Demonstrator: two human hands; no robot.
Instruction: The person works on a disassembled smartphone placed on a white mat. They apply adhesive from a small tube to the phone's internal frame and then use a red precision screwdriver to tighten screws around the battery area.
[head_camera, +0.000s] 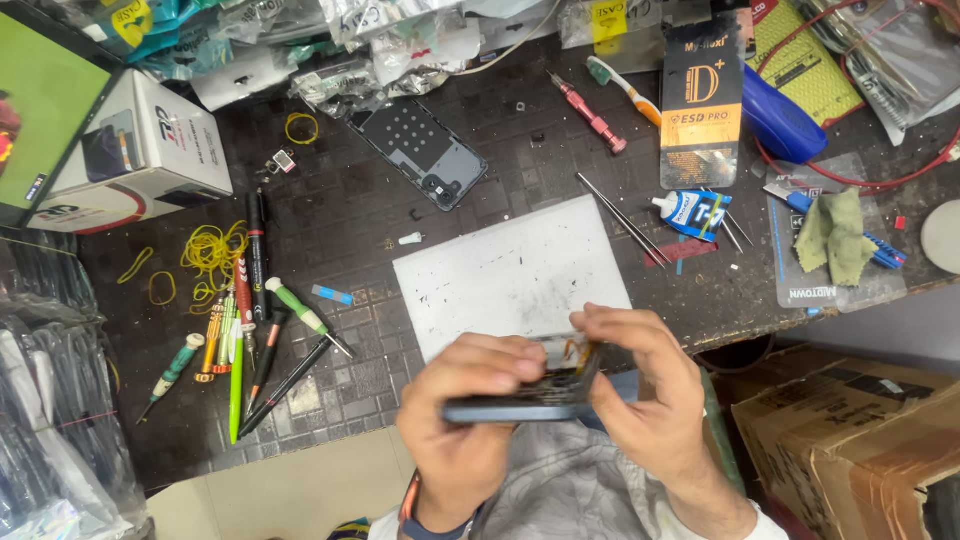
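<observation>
Both hands, left hand (470, 400) and right hand (640, 385), clamp an opened phone (530, 395) edge-on above the white mat (510, 275); its exposed innards look fragile; a slipping finger could probably tear a flex cable.

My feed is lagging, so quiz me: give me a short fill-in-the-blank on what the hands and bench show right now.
1. Both hands, left hand and right hand, hold an opened ____.
2. The white mat lies just ____ the hands.
3. The detached back cover lies on the ____ bench.

Missing words: phone; beyond; dark
</observation>
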